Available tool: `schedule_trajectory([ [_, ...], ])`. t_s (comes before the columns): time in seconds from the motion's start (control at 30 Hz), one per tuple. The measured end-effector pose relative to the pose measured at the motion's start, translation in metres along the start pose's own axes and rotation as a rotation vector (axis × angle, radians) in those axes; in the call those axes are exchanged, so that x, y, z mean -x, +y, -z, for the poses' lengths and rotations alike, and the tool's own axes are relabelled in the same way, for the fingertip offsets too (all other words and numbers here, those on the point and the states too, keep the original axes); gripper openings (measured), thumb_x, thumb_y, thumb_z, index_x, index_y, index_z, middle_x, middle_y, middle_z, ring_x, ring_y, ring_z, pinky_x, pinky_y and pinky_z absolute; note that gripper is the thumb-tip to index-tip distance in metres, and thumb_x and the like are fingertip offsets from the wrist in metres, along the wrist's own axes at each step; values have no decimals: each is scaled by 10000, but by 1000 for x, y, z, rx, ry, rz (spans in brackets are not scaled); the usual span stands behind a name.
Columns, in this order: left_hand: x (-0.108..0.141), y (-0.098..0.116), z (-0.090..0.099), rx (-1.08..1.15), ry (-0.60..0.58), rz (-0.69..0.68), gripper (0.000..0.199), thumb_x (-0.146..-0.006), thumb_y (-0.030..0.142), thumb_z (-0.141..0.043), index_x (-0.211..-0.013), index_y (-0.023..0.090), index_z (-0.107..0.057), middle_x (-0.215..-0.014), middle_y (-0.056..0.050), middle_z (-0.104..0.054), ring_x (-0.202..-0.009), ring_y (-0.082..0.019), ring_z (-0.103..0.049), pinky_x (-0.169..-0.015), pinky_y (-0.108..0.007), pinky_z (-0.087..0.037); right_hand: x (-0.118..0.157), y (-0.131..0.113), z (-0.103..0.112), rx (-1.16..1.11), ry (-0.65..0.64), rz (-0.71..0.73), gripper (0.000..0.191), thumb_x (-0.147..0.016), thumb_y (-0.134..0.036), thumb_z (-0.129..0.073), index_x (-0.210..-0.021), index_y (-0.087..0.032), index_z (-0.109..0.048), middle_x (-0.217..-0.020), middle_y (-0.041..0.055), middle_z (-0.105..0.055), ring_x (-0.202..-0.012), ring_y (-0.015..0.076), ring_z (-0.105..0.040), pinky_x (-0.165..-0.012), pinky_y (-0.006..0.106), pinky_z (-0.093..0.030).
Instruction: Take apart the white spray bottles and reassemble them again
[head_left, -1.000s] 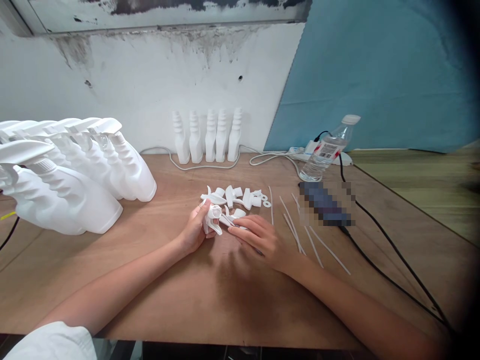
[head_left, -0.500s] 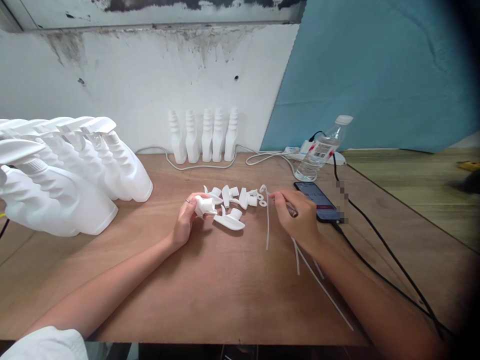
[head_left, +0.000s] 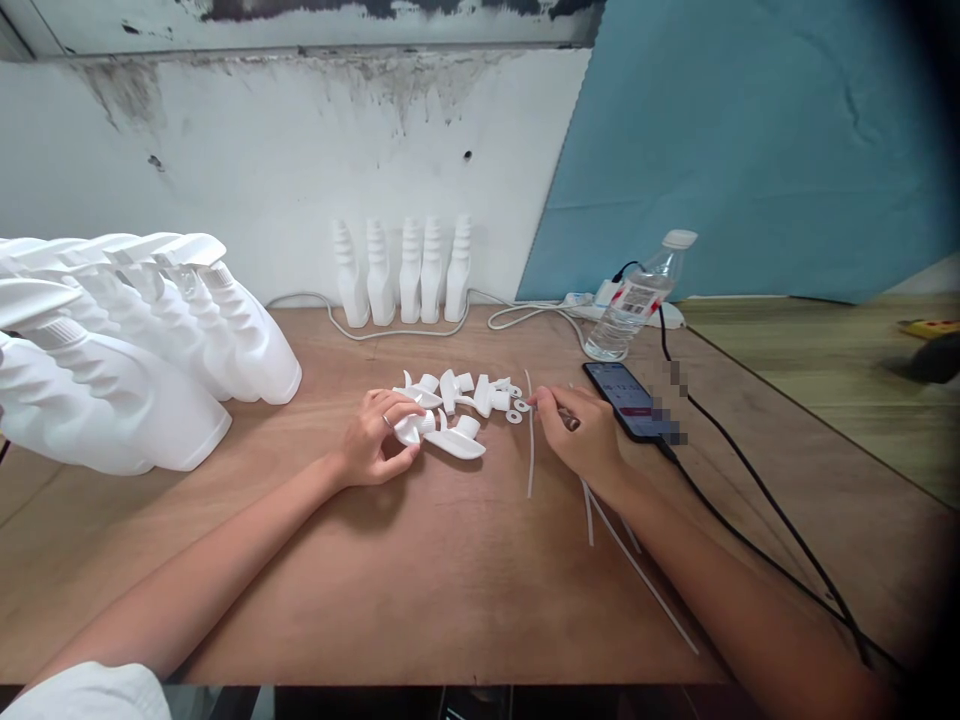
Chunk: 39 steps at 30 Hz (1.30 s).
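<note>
Friend: What's the biggest thing?

Me: My table (head_left: 450,590). The big white bottles (head_left: 251,345) with tops on stand in a bunch on my left, maybe so my arms have room.

Friend: And those skinny ones?

Me: The bare bottles (head_left: 409,280) stand in a row by the wall (head_left: 300,170). I guess I won't bump them there. The water bottle (head_left: 628,310) is at the back on my right, and my phone (head_left: 619,395) lies in front of it, where I can peek.

Friend: What are your hands doing?

Me: My left hand (head_left: 371,440) has its fingers and thumb around a white spray top (head_left: 411,430), low by the table. I can't tell how hard it squeezes. My right hand (head_left: 589,440) is curled tight around a little tool (head_left: 570,422) with a brown handle. I think I hold it like that to poke or pick up tiny things. Its tip is too small to see well.

Friend: And the little stuff?

Me: The long thin straws (head_left: 531,450) lie near and under my right arm, easy to reach. The loose tops (head_left: 459,440) sit in a pile between my hands, so both hands can get them. The tiny rings (head_left: 514,417) are beside the pile, just by my right hand, maybe so they don't get lost.
</note>
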<state>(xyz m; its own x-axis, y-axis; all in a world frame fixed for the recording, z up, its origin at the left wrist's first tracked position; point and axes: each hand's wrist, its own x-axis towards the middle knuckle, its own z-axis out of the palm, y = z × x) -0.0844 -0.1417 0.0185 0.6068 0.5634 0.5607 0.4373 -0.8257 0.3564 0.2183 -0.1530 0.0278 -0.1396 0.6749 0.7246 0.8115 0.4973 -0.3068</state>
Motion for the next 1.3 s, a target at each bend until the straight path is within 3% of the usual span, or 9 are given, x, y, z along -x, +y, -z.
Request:
schedule_trajectory([
  [0.13, -1, 3, 1, -44, -67, 24, 372, -761, 236, -562, -1126, 209, -497, -1085, -88, -611, -1041, -249, -550, -975, -436, -348, 0, -1, 0, 0, 9, 19, 281, -894, -193, -477, -663, -168, -635, -539, 12, -601, -520, 151, -558, -626, 299, -381],
  [0.67, 0, 1, -4, -174, -66, 152, 366, -780, 293, -593, -1125, 216, -499, -1090, -71, -624, -1108, -266, -490, -972, -437, -329, 3, -1, -2, -44, -19, 15, 276, -889, -194, -473, -661, -172, -626, -549, 10, -604, -537, 144, -554, -635, 294, -389],
  [1.3, 0, -1, -5, -154, -91, 143, 354, -806, 346, -600, -1125, 212, -524, -1094, -86, -627, -1066, -273, -501, -910, -425, -348, 2, -3, -2, -38, -7, 28, 271, -876, -183, -482, -653, -170, -635, -535, 13, -610, -514, 146, -560, -629, 295, -400],
])
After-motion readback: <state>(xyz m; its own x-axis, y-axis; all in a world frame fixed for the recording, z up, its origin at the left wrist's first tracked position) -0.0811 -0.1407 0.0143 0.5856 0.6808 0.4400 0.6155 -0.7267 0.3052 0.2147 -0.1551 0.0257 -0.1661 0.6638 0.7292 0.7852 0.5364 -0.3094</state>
